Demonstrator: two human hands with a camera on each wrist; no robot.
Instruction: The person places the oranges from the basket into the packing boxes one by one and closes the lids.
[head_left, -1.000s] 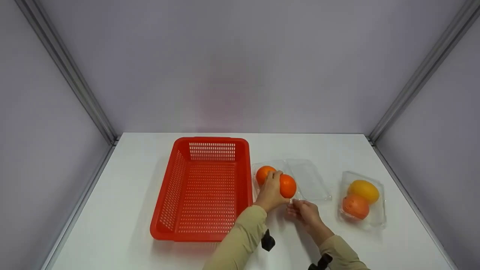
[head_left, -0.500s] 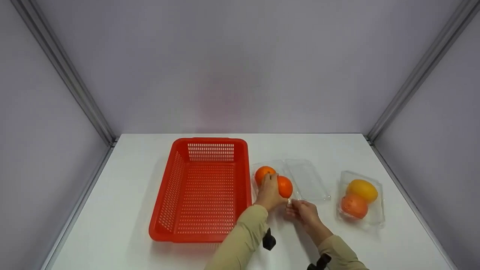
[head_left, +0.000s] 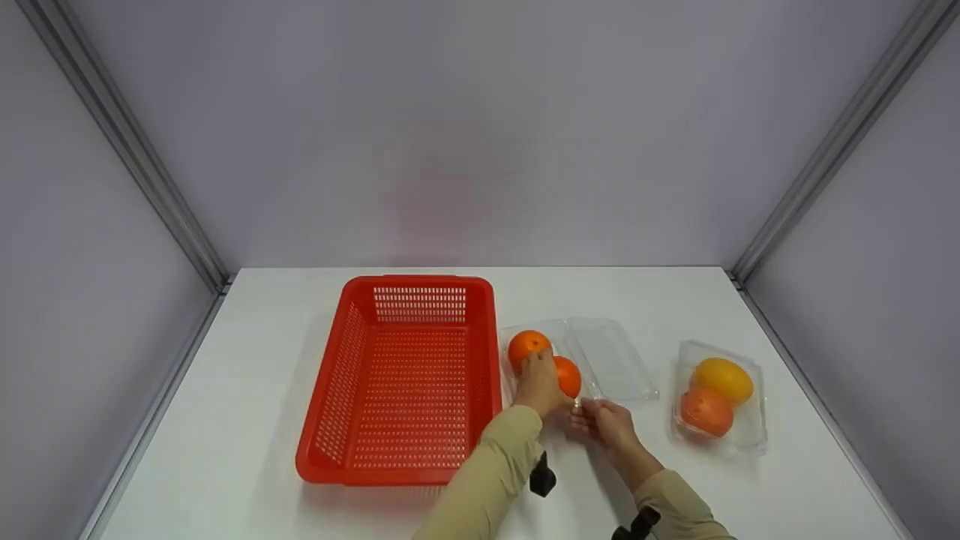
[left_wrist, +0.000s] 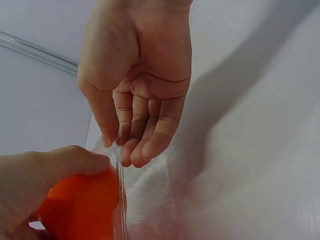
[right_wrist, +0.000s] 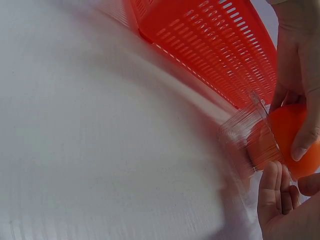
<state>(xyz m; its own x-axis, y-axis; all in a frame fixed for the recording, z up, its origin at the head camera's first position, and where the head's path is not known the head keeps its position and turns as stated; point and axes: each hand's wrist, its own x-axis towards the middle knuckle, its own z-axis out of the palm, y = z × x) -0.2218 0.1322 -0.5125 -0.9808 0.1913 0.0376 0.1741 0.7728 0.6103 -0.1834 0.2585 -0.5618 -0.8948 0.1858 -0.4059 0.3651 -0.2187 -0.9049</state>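
Observation:
An open clear plastic clamshell box lies on the white table with two oranges at its left half. My left hand grips the nearer orange, thumb and fingers around its sides; in the right wrist view this orange sits low within the clear wall. The other orange rests at the far end, partly behind the left fingers. My right hand pinches the box's near rim between thumb and fingers, as the left wrist view shows at the thin plastic edge.
A red perforated basket stands close on the left of the box. The clamshell's lid half lies folded out to the right. Farther right, another clear box holds a yellow fruit and an orange-coloured fruit.
My left hand has moved the nearer orange slightly left and down into the box. The right hand keeps its pinch on the rim. The head view has shifted a little.

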